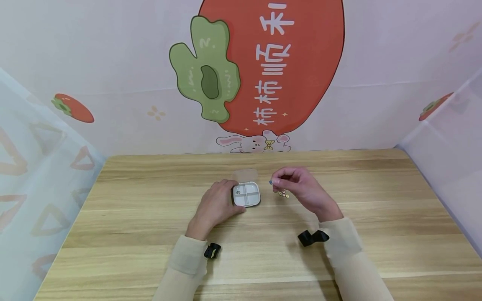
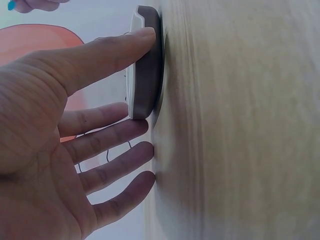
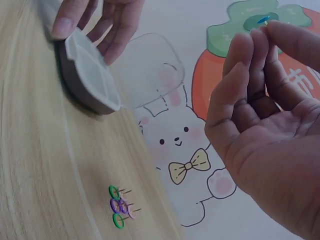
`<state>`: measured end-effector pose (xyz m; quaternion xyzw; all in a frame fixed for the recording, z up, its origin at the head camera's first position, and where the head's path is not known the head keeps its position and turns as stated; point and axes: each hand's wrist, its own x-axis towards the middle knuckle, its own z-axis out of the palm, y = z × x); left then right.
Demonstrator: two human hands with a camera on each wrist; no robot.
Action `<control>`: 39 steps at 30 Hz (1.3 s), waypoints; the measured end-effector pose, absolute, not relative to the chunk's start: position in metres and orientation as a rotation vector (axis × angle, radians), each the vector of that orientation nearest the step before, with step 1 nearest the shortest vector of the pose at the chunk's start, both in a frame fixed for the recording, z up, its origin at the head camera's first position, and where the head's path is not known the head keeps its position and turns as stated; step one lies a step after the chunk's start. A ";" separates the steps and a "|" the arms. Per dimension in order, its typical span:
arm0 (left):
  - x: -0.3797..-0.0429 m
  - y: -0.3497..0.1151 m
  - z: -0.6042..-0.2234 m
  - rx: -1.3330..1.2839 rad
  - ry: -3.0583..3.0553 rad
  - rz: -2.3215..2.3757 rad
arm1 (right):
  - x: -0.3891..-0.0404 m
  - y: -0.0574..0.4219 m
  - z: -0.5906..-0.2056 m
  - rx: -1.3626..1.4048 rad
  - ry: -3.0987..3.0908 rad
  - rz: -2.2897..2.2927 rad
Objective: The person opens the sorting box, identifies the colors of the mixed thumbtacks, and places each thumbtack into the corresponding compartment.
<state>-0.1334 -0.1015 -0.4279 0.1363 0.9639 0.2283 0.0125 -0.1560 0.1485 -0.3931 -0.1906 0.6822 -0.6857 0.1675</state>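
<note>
A small white box point(image 1: 253, 199) with four-way dividers and a dark underside lies on the table, its clear lid point(image 1: 245, 174) flipped back. A small round thing point(image 1: 238, 192) sits in its far left compartment. My left hand point(image 1: 216, 203) grips the box from the left, thumb at the near edge and fingers at the far corner. Raised to the right of the box, my right hand point(image 1: 301, 189) pinches a blue thumbtack point(image 3: 263, 19) between thumb and fingertips. Below that hand, several thumbtacks point(image 3: 116, 205) with green, purple and pink heads lie on the table, points up.
The wooden table point(image 1: 132, 230) runs back to a printed cloth point(image 1: 128, 121) with a large red persimmon and a rabbit. Cloth also hangs along both sides. A black strap piece point(image 1: 313, 238) shows by the right sleeve, another point(image 1: 212, 251) by the left.
</note>
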 end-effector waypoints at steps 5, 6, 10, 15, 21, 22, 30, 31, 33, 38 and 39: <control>-0.133 -0.101 -0.428 0.425 3.007 0.706 | -0.155 0.137 -0.397 -0.495 2.246 -1.732; -0.133 -0.100 -0.428 0.426 3.008 0.704 | -0.155 0.135 -0.398 -0.501 2.307 -1.681; -0.133 -0.099 -0.428 0.442 3.005 0.705 | -0.153 0.127 -0.400 -0.551 2.487 -1.542; -0.131 -0.097 -0.428 0.472 2.993 0.712 | -0.148 0.118 -0.402 -0.591 2.611 -1.409; -0.130 -0.092 -0.427 0.490 2.981 0.713 | -0.144 0.110 -0.404 -0.654 2.811 -1.132; -0.130 -0.091 -0.427 0.494 2.979 0.712 | -0.144 0.108 -0.404 -0.662 2.839 -1.086; -0.127 -0.086 -0.426 0.515 2.963 0.697 | -0.142 0.098 -0.411 -0.706 2.971 -0.859; -0.127 -0.086 -0.426 0.518 2.963 0.699 | -0.141 0.097 -0.411 -0.706 2.979 -0.850; -0.127 -0.085 -0.426 0.526 2.964 0.699 | -0.141 0.095 -0.413 -0.703 2.991 -0.838; -0.127 -0.083 -0.428 0.564 2.977 0.692 | -0.141 0.093 -0.417 -0.704 3.019 -0.799; -0.126 -0.083 -0.428 0.570 2.980 0.690 | -0.140 0.092 -0.417 -0.702 3.020 -0.791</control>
